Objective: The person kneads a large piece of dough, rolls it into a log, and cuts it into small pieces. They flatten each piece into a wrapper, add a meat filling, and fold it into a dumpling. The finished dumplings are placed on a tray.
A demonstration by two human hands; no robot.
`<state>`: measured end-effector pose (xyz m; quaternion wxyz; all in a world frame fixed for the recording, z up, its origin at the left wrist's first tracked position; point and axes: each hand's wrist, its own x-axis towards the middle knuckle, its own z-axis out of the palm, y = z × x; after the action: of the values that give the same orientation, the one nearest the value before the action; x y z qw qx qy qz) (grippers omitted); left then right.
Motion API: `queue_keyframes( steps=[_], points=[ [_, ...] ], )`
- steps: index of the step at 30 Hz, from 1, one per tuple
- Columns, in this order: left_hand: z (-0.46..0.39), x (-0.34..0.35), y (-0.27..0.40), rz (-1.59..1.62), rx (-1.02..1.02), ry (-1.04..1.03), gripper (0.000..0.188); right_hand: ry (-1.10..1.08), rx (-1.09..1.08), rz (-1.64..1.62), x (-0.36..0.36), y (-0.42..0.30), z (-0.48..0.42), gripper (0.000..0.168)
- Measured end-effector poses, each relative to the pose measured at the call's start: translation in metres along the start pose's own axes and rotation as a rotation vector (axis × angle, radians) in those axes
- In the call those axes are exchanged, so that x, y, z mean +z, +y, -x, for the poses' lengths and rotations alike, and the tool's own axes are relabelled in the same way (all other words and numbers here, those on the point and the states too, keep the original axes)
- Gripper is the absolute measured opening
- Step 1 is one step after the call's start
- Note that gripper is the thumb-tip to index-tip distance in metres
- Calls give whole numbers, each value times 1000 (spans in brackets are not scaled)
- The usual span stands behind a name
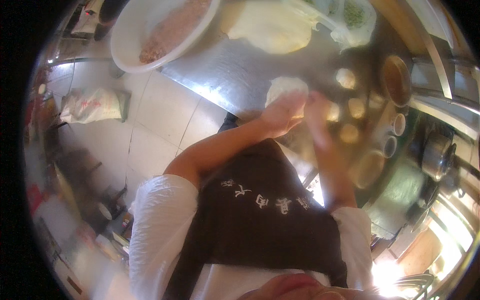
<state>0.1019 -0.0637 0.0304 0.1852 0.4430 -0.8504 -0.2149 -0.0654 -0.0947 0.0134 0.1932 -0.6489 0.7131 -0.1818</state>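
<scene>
On the metal worktop [225, 67] lies a flattened round of pale dough [279, 87]. My left hand [285, 110] rests over its near edge, the fingers partly blurred; whether they grip it cannot be told. Close beside it, my right hand [317, 108] is at the dough's right edge, blurred by motion, so its fingers are unclear. Several small dough pieces sit to the right, among them one [345, 78] farther back and one [356, 108] nearer. A large, flat sheet of dough [273, 32] lies at the back of the worktop.
A large white bowl of minced filling [174, 35] stands at the back left. Chopped greens in a plastic-lined container [353, 17] are at the back right. Along the right side stand a brown bowl [396, 80], small cups [398, 124] and a lidded metal pot [437, 155].
</scene>
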Motion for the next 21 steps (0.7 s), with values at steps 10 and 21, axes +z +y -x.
queue_keyframes(
  steps=[10,21],
  points=[
    [3,-5,-61,815,-776,629,34,-786,225,-809,-58,-67,-17,11],
    [95,-147,-69,2730,-199,533,87,-613,-383,-532,-35,-237,-47,28]
  ],
)
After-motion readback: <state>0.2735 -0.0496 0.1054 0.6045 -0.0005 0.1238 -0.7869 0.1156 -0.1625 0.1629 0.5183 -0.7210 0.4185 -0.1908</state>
